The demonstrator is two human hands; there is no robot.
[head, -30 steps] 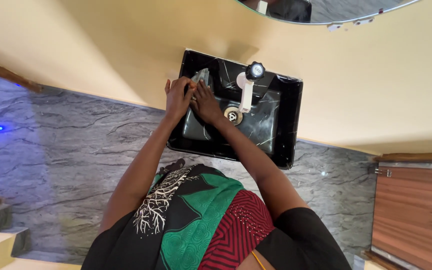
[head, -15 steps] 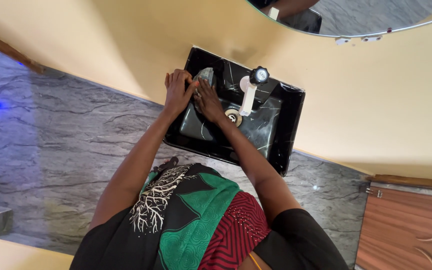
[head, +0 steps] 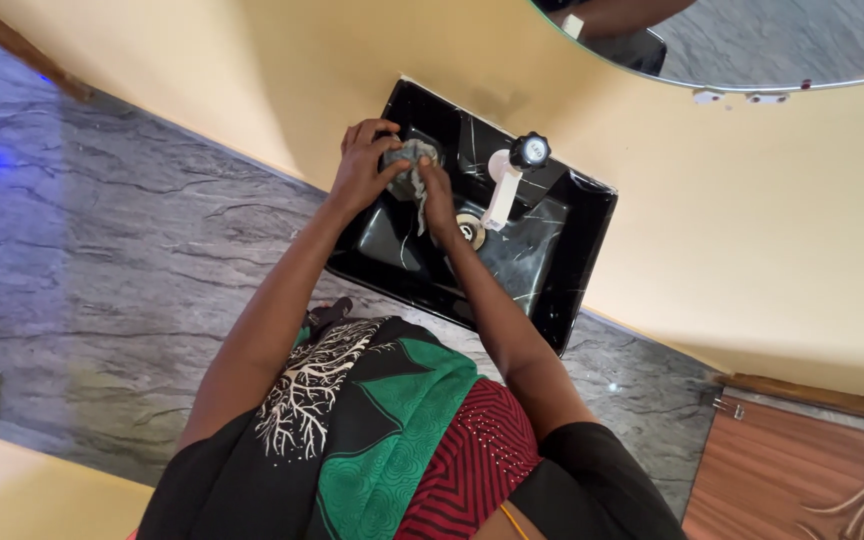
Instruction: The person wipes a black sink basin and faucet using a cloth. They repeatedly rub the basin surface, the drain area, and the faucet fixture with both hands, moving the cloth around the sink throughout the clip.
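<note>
A home washroom: a black marble-patterned wall basin with a white tap at upper centre, a round mirror top right, grey stone floor

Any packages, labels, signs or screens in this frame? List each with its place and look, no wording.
None in view: no package, label, sign or screen.
What shows instead: left hand and right hand wringing a grey cloth over a black, white-veined sink.
White tap with a black knob stands at the sink's back edge.
Round mirror hangs on the yellow wall above.
</note>
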